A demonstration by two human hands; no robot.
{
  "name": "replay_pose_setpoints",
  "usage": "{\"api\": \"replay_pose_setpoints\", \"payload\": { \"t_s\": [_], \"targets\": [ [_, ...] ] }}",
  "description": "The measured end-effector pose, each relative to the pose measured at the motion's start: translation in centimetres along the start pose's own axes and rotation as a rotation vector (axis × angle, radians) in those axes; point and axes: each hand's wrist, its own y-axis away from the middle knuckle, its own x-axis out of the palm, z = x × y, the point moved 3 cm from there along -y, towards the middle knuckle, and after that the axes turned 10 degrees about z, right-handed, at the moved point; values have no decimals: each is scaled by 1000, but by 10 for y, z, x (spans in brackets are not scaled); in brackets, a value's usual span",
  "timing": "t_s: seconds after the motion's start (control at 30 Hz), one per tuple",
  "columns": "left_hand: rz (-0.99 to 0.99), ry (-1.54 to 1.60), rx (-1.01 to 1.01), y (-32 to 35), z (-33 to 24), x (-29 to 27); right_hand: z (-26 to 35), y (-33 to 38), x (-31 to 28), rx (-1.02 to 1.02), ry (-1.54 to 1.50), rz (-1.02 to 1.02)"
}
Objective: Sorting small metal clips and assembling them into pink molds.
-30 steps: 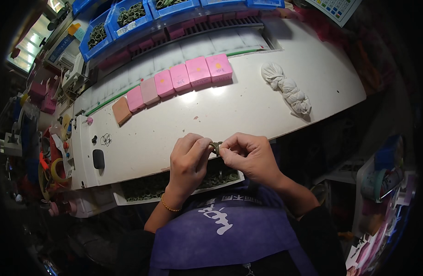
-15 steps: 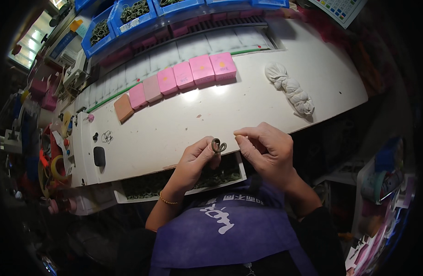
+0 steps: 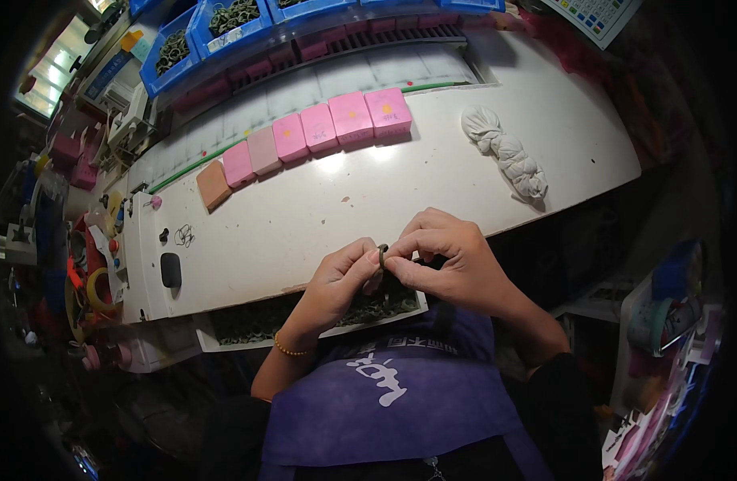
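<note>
Between the thumb and fingers of my left hand is a small dark greenish-grey ring, stood nearly edge-on over the table's front edge. My right hand closes in a pinch at the ring's right side, thumb and forefinger against it. Whether something tiny also sits in that pinch is hidden. Below both hands, a white open drawer holds many similar dark pieces.
On the white table stands a curved row of pink and brownish blocks. A twisted white cloth lies to the right. Blue bins of dark rings line the back. Far left are a black oval object and thin wire loops.
My right hand has moved left and its fingertips now meet the ring. In my left hand the ring has turned from showing its loop to nearly edge-on.
</note>
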Motion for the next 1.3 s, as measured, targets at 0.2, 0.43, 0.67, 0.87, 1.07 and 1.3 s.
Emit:
{"api": "replay_pose_setpoints", "payload": {
  "t_s": [0.2, 0.43, 0.67, 0.87, 1.07, 1.3],
  "targets": [
    [2, -84, -41, 3, 1, -2, -7, 3, 1, -16, 11, -24],
    [-18, -155, -53, -4, 0, -4, -12, -3, 4, -145, 264, -144],
    [-193, -153, -60, -11, 6, -21, -39, 0, -25, -81, 249, -457],
    [-286, -108, 126, -31, -20, -56, -88, -12, -52, 58, 493, -478],
    [-229, 135, 312, -99, -96, -117, -116, -25, -65, 60, 183, -394],
    [23, 198, 429, -151, -154, -127, -131, -43, -99, 177, -39, -391]
  ]
}}
